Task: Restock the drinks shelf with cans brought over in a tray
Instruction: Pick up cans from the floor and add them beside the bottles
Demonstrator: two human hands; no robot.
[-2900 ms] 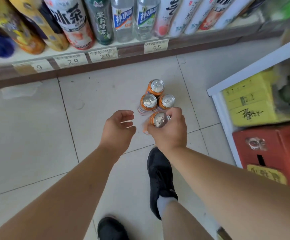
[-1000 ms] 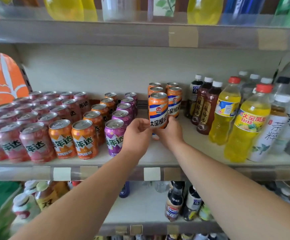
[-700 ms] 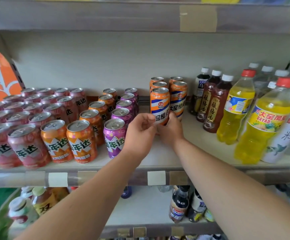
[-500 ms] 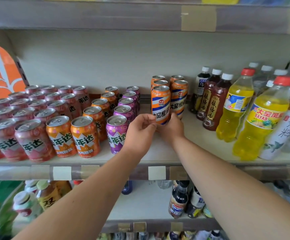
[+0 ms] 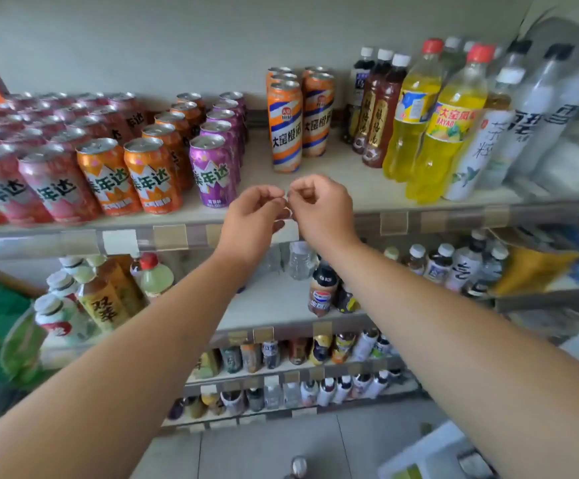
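A tall orange, blue and white striped drinks can (image 5: pixel 285 127) stands upright on the pale shelf (image 5: pixel 367 186), heading its row, set back from the front edge. The left hand (image 5: pixel 255 219) and right hand (image 5: pixel 322 209) hover at that edge, loosely curled and empty, with fingertips almost meeting.

You read 美年达 on short cans (image 5: pixel 151 174) centre-left; 大窑橙诺 on tall striped can (image 5: pixel 285 127) centre; DAYAO on yellow bottle (image 5: pixel 448 129) right.

L hand (image 5: pixel 257 216), R hand (image 5: pixel 319 205) loosely curled, empty; fingertips close.
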